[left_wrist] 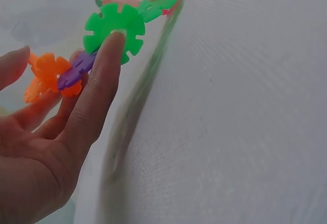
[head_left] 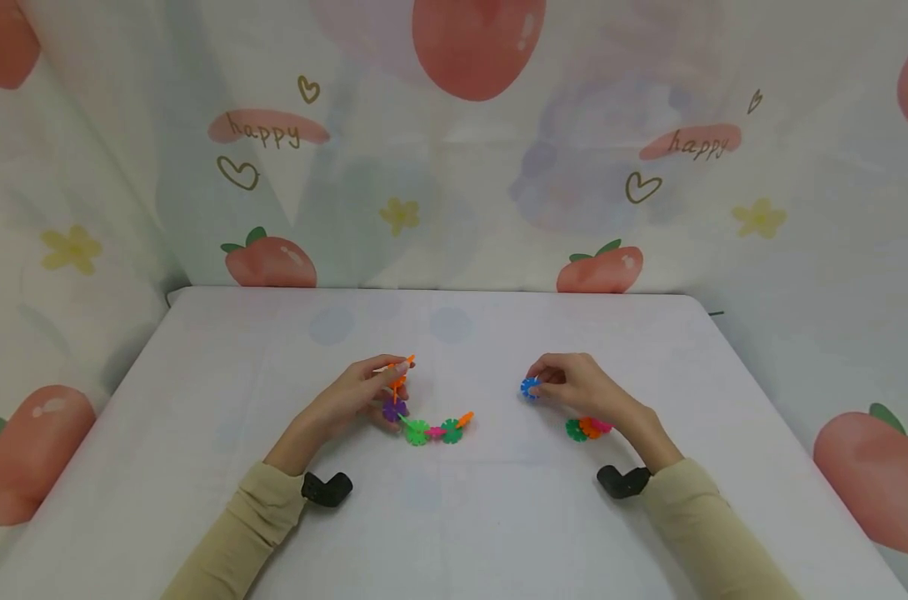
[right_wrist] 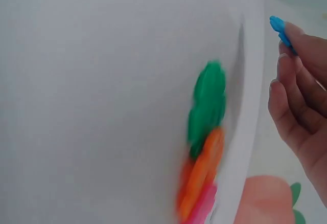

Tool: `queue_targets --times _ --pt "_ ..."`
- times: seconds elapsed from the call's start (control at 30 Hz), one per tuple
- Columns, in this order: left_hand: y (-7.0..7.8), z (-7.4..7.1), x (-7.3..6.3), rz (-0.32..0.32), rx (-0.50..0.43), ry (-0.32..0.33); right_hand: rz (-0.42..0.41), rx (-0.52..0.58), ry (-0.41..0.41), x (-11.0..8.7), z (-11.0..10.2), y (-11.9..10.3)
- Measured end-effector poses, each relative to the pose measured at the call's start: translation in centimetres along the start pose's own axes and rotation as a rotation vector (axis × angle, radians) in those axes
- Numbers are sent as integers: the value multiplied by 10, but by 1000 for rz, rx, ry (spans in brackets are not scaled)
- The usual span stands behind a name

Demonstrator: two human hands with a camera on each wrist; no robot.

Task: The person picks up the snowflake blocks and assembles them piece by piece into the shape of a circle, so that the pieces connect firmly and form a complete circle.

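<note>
My left hand (head_left: 352,392) holds the orange end of a chain of notched plastic snowflake discs (head_left: 418,432), thumb and forefinger at the tip. From there the chain runs through a purple disc (head_left: 394,409), then green, pink and green ones to an orange disc (head_left: 466,419) at its far end. Seen from the left wrist, one fingertip lies against a light green disc (left_wrist: 110,22). Across a gap, my right hand (head_left: 585,387) pinches a single blue snowflake disc (head_left: 529,388) between thumb and fingers. That blue disc (right_wrist: 278,25) appears edge-on in the right wrist view.
A few loose discs in green (head_left: 576,430), orange (head_left: 591,427) and pink lie on the white table (head_left: 454,533) below the right hand, partly behind its wrist. Black angular devices (head_left: 328,490) sit at both wrists. A printed cloth (head_left: 454,208) hangs behind the table.
</note>
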State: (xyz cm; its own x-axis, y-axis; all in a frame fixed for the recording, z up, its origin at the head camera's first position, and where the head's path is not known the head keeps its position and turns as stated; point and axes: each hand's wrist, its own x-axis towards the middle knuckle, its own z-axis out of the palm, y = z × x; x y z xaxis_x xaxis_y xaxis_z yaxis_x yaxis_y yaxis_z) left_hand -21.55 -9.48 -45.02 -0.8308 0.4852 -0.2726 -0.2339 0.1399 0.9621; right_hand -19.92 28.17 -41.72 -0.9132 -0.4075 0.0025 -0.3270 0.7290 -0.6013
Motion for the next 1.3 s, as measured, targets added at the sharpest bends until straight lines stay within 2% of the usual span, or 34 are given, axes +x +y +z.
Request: queue_targets --times 0.27,0.53,0.77,0.87,1.07,1.3 --pt "0 0 0 13 22 -8 -40 104 9 22 12 -28" --pt "-1 1 1 5 39 7 -124 132 56 43 27 -53" --pt "1 2 0 0 41 6 -142 182 100 61 41 -73" --pt "2 2 -1 11 46 -2 -179 205 120 68 47 -81" --pt "2 1 -3 22 50 -9 -257 231 134 79 56 -92" --pt "2 1 -3 30 49 -19 -265 239 126 83 59 -95"
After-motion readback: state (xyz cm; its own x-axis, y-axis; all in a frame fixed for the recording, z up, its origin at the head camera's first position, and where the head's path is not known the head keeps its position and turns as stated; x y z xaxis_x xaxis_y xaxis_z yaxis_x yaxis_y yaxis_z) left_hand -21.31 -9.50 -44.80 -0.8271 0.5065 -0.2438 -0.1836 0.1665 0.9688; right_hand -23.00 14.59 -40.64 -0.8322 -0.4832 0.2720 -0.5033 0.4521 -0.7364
